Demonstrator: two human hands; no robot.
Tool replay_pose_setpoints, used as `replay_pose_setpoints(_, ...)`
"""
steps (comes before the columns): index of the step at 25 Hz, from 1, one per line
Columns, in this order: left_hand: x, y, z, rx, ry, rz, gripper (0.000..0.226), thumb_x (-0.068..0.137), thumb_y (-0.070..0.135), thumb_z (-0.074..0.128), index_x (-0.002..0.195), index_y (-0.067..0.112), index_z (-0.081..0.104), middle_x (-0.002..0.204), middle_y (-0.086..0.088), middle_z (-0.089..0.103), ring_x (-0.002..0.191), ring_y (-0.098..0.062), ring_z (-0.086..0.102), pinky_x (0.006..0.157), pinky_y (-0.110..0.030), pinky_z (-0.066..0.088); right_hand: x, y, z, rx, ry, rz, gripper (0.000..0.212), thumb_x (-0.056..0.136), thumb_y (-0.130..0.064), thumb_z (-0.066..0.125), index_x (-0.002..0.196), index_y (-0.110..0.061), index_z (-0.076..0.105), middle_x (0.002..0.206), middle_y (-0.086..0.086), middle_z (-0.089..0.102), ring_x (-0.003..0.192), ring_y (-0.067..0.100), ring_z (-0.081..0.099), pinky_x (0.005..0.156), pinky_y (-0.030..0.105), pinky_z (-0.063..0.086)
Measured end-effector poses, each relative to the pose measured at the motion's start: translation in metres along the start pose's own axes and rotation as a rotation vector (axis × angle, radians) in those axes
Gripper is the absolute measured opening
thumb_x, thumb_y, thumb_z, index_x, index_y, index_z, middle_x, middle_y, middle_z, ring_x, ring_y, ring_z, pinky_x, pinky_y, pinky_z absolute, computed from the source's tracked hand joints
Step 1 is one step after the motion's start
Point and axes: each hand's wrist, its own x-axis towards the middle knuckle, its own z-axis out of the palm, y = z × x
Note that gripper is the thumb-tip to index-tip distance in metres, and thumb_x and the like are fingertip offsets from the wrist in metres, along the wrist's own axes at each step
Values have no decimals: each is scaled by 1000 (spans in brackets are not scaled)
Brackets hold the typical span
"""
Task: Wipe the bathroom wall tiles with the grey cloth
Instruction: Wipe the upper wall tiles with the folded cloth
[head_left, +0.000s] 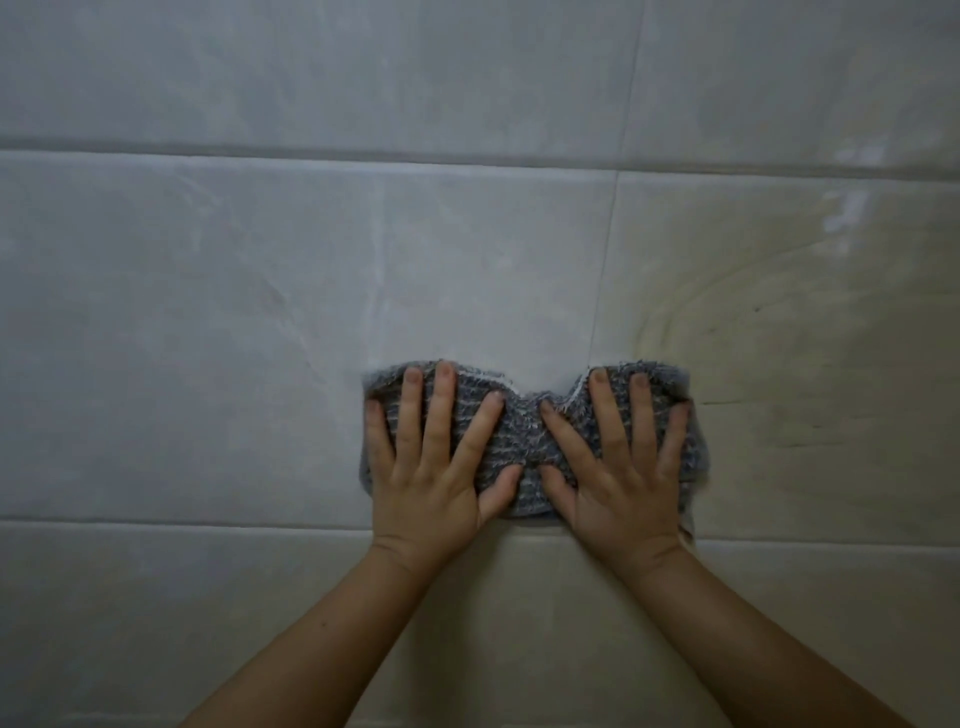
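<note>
A grey fluffy cloth (524, 441) is pressed flat against the pale wall tiles (234, 338), bunched in the middle. My left hand (436, 467) lies on its left half with fingers spread, palm down. My right hand (623, 467) lies on its right half the same way. Both thumbs point inward and nearly meet at the cloth's centre. The cloth's lower edge sits just above a horizontal grout line (182, 522). Most of the cloth is hidden under the hands.
Large grey-white tiles fill the view, with a horizontal ridge (311, 153) higher up and a vertical joint (605, 270) above the cloth. The tile to the right (805, 364) looks yellowish with curved wet streaks. Bright reflections show at the upper right (847, 208).
</note>
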Motion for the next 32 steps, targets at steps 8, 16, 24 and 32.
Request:
replay_pose_setpoints(8, 107, 18, -11, -28, 73, 25, 63, 99, 57, 40, 153, 24, 34, 160, -17, 20, 148, -39, 18, 119, -61, 9, 81, 34, -19, 11, 63, 207, 58, 95, -40, 39, 150, -27, 26, 158, 12, 18, 147, 38, 12, 118, 60, 3)
replay_pose_setpoints(16, 88, 8, -10, -61, 49, 145, 65, 99, 57, 39, 154, 24, 31, 162, -16, 20, 150, -37, 14, 121, -59, 5, 50, 12, -19, -27, -28, 228, 59, 90, -36, 43, 146, -23, 30, 158, 10, 18, 149, 34, 5, 116, 65, 7)
replay_pose_setpoints(24, 188, 61, -11, -15, 162, -35, 62, 101, 57, 35, 154, 25, 33, 160, -17, 26, 149, -40, 20, 119, -61, 10, 129, 102, -42, -36, 78, 214, 59, 95, -38, 38, 152, -26, 28, 161, 10, 18, 149, 35, 10, 118, 60, 3)
replay_pose_setpoints(32, 124, 122, 6, -35, 45, 39, 62, 101, 55, 34, 155, 24, 28, 162, -16, 19, 150, -38, 14, 121, -59, 5, 36, 120, -33, -23, 0, 193, 57, 93, -36, 40, 147, -23, 30, 159, 11, 18, 147, 39, 11, 116, 65, 6)
